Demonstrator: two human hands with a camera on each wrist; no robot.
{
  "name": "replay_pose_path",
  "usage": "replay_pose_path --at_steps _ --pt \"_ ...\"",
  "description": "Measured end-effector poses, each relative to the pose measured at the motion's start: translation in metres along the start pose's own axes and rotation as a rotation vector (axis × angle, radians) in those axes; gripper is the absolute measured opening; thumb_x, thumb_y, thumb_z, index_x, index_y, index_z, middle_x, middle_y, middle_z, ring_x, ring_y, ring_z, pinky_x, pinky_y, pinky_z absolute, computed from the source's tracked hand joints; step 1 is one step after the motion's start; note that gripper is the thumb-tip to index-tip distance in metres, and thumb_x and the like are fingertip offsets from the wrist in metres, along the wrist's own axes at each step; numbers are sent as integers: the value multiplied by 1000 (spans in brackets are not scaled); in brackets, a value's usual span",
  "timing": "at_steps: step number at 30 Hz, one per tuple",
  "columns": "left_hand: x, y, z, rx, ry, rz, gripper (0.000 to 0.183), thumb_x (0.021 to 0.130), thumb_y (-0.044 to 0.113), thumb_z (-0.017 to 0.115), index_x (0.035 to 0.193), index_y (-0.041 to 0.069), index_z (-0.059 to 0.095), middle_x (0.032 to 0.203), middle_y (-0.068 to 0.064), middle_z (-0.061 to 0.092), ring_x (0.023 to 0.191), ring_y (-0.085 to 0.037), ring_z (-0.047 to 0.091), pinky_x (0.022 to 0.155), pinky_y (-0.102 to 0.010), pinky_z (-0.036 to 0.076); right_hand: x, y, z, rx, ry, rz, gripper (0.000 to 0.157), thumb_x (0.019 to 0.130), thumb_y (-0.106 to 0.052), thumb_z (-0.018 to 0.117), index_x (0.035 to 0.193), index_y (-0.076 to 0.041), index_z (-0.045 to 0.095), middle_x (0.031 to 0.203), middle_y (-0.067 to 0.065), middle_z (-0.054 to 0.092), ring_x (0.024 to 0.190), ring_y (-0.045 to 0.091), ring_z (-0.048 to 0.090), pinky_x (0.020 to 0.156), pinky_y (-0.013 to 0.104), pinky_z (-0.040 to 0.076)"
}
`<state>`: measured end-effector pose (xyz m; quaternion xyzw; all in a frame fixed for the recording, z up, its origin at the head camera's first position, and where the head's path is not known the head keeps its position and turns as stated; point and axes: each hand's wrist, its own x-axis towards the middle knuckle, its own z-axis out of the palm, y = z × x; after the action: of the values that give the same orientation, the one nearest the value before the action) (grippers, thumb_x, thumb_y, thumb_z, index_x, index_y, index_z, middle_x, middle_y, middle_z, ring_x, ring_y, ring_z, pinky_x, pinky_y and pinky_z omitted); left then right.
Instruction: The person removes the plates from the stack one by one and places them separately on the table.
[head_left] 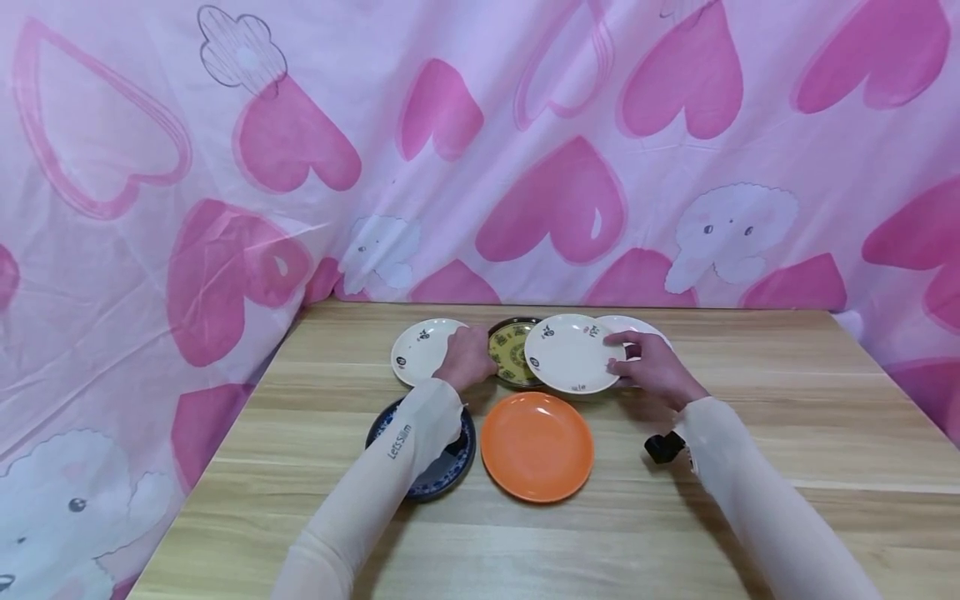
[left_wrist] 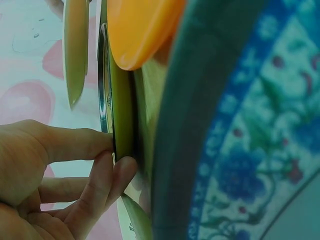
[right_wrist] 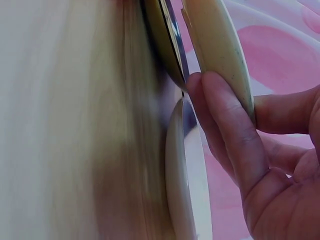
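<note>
In the head view my right hand (head_left: 660, 371) grips the right rim of a white plate (head_left: 570, 358) with small dark prints. The right wrist view shows the fingers under this plate (right_wrist: 220, 45) and the thumb at its upper side, with the plate raised off the table. It partly covers a yellow-green plate (head_left: 512, 354) with a dark rim. My left hand (head_left: 467, 360) pinches that yellow-green plate's left edge, as the left wrist view shows at its rim (left_wrist: 122, 110). Another white plate (head_left: 637, 323) lies behind my right hand, partly hidden.
A third white plate (head_left: 416, 354) lies left of my left hand. Nearer are an orange plate (head_left: 537, 447) and a dark blue patterned plate (head_left: 442, 479), partly under my left forearm. A pink heart-patterned cloth (head_left: 547, 200) hangs behind the wooden table (head_left: 600, 542).
</note>
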<state>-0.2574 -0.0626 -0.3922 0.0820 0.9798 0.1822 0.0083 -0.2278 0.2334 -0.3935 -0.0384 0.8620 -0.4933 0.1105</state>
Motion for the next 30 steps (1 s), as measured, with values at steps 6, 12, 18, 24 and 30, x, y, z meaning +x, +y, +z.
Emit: replay_pose_path --at_steps 6,12,18,24,30 --pt "0 2 0 -9 -8 11 22 75 15 84 76 3 66 78 -11 67 78 -25 59 75 -39 55 -14 8 -16 -54 -9 -9 51 92 -6 67 140 3 52 106 19 52 84 19 59 73 29 62" --pt "1 -1 -3 -6 -10 -13 19 76 12 82 79 2 67 82 -12 67 79 -25 59 73 -37 55 -26 12 -29 -96 -38 -14 51 92 -11 68 140 0 53 103 16 51 87 19 57 72 30 61" --pt "1 -3 -3 -20 -15 -5 19 75 11 83 78 2 66 81 -12 67 78 -25 59 71 -36 54 -39 23 -40 -82 -59 -26 52 91 -10 69 140 0 53 102 16 54 85 14 58 71 31 61" --pt "1 -1 1 -20 -27 -19 21 75 12 84 82 1 68 82 -12 68 79 -24 59 72 -35 55 -54 37 -50 -44 -93 -2 57 91 -13 70 143 -1 49 105 18 58 80 10 61 70 30 60" --pt "1 2 -1 -20 -24 -27 21 75 13 84 82 0 69 83 -12 68 79 -24 59 71 -34 54 -65 46 -60 -19 -142 -25 53 91 -12 71 139 2 51 105 18 63 80 10 66 71 31 61"
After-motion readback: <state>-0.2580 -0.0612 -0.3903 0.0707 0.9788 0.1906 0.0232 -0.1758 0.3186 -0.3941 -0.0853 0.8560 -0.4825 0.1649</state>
